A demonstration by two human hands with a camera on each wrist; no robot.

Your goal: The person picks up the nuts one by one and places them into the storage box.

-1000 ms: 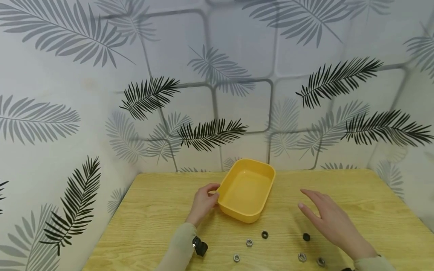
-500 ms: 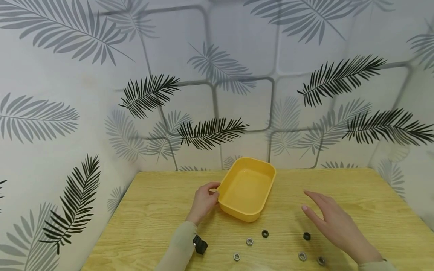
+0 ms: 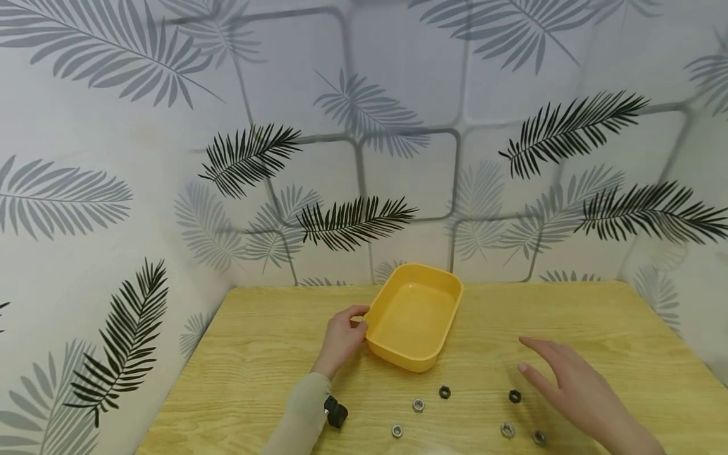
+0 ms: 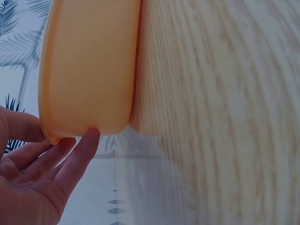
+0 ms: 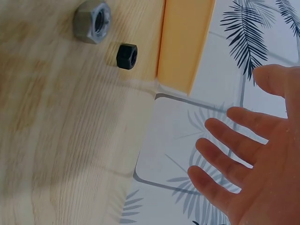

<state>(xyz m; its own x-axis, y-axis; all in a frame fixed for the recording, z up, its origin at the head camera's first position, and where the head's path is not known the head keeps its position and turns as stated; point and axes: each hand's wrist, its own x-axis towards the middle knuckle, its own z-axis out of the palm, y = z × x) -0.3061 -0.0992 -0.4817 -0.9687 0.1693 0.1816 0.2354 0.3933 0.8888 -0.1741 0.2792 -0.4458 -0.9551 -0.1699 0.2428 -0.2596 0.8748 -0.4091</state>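
A yellow plastic bin (image 3: 415, 316) stands on the wooden table, turned slightly, with nothing inside. My left hand (image 3: 343, 335) pinches its left rim; in the left wrist view the thumb (image 4: 26, 127) lies over the rim and the fingertips touch the outer wall. My right hand (image 3: 580, 385) hovers over the table with fingers spread, holding nothing. Beside and below it lie a black hex nut (image 3: 514, 396), a silver nut (image 3: 507, 430) and a darker grey nut (image 3: 539, 437). In front of the bin are another black nut (image 3: 445, 392) and two silver nuts (image 3: 418, 405).
The light wooden table (image 3: 256, 354) meets a leaf-patterned wall (image 3: 398, 177) at its back edge. The bin stands near that edge. A small black device (image 3: 336, 412) is strapped to the left wrist.
My right hand has shifted to the right and a little lower, toward my body. The left hand stays on the bin's rim, and the bin and nuts keep their places.
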